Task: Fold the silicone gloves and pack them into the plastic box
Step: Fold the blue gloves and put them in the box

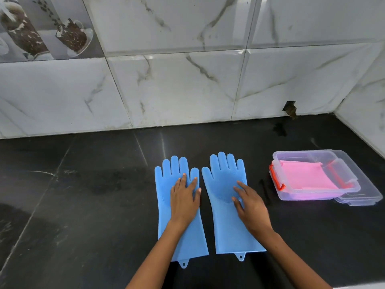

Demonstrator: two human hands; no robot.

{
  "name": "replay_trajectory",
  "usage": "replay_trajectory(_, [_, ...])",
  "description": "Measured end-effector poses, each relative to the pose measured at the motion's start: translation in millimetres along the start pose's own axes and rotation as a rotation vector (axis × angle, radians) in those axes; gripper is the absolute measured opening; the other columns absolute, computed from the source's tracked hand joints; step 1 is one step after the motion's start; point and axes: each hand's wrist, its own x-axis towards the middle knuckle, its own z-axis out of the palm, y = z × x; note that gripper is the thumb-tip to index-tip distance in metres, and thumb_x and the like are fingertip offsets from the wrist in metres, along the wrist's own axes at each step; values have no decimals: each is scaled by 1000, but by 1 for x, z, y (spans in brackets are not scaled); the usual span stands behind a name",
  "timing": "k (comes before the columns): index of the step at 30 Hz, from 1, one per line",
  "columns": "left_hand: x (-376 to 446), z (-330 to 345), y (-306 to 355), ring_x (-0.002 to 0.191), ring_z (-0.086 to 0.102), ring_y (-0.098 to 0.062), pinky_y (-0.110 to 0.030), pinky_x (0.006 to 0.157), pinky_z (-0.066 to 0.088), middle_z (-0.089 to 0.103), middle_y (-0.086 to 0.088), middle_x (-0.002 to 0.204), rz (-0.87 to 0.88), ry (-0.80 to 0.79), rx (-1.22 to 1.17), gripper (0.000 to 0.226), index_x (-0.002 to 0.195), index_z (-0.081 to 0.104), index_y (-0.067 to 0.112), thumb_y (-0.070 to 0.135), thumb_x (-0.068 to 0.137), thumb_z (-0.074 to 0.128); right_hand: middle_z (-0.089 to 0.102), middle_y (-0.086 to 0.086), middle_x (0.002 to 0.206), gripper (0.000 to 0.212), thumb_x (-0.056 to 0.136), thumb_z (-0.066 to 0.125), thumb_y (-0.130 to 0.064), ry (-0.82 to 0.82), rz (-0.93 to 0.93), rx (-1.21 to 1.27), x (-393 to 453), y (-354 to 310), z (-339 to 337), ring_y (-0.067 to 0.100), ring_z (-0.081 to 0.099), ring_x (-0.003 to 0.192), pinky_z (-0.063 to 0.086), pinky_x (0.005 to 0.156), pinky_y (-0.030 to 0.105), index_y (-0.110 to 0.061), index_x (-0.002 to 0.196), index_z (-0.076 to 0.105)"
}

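Two blue silicone gloves lie flat side by side on the black counter, fingers pointing to the wall. My left hand (184,198) rests flat with straight fingers on the palm of the left glove (166,215). Spread across the bristled palm of the right glove (221,184) is my right hand (249,205), also flat. To the right stands a clear plastic box (275,163) with orange latches, open, holding folded pink silicone gloves (302,176).
The box's clear lid (368,190) lies under and behind it. A marble-tiled wall (187,90) runs along the back and right of the black counter (83,205). A small dark item (263,187) lies between the right glove and the box.
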Motion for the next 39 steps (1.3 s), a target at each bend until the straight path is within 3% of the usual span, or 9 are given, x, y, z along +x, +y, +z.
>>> replay_trajectory(2, [6, 2, 19, 134, 37, -23, -35, 110, 29, 48, -8, 141, 45, 51, -77, 36, 127, 60, 18, 32, 95, 53, 58, 2, 124, 33, 86, 65, -26, 60, 128, 39, -21, 13, -13, 20, 56, 114, 52, 85, 35, -18, 117, 61])
replay_trajectory(5, [17, 12, 60, 103, 53, -19, -29, 91, 43, 65, -7, 108, 126, 15, -206, 23, 104, 71, 10, 24, 89, 62, 61, -4, 98, 28, 77, 74, -29, 27, 289, 84, -45, 28, -31, 14, 60, 84, 50, 64, 30, -19, 102, 64])
replay_trajectory(10, [32, 34, 107, 81, 62, -23, -32, 76, 50, 70, -13, 82, 180, -116, -242, 14, 80, 72, 0, 13, 83, 69, 70, -6, 82, 21, 72, 78, -28, -17, 402, 155, -54, 27, -39, 14, 64, 75, 53, 66, 31, -19, 89, 70])
replay_trajectory(15, [34, 52, 131, 62, 52, -23, -31, 64, 43, 58, -12, 66, 124, -180, -211, 34, 64, 56, 0, 24, 78, 76, 69, -7, 81, 19, 70, 79, -29, -35, 459, 157, -61, 26, -42, 12, 63, 74, 47, 61, 25, -21, 85, 71])
replay_trajectory(23, [30, 60, 146, 82, 64, -27, -34, 77, 53, 67, -15, 86, 118, -191, -70, 9, 81, 61, 1, 10, 84, 64, 67, -7, 69, 14, 67, 81, -21, -44, 493, 305, -70, 32, -44, 11, 65, 68, 48, 56, 23, -19, 76, 72])
replay_trajectory(25, [34, 54, 144, 77, 66, -26, -33, 76, 54, 68, -16, 81, 84, -186, -155, 12, 76, 63, 0, 9, 83, 66, 68, -4, 67, 12, 67, 81, -17, -44, 489, 410, -67, 32, -51, 10, 64, 63, 55, 58, 27, -19, 75, 73])
replay_trajectory(30, [40, 19, 130, 59, 60, -12, -17, 61, 47, 71, -16, 76, 39, -162, -313, 13, 74, 72, -3, 8, 80, 69, 70, -1, 63, 13, 68, 82, -11, -64, 432, 623, -64, 17, -73, 5, 67, 58, 52, 48, 16, -20, 73, 74])
replay_trajectory(34, [34, -25, 99, 71, 70, -21, -27, 69, 58, 72, -17, 80, -60, -153, -537, 8, 77, 72, -2, 6, 78, 71, 71, 6, 67, 12, 69, 82, -13, -134, 367, 764, -63, -18, -78, 12, 70, 62, 52, 50, 18, -15, 78, 75])
replay_trajectory(39, [17, -75, 28, 56, 65, -7, -18, 57, 57, 67, -10, 70, -264, -102, -730, 13, 83, 70, -6, 6, 79, 72, 68, 4, 65, 16, 68, 83, -14, -261, 239, 844, -58, -89, -42, 6, 65, 58, 54, 49, 22, -15, 80, 73])
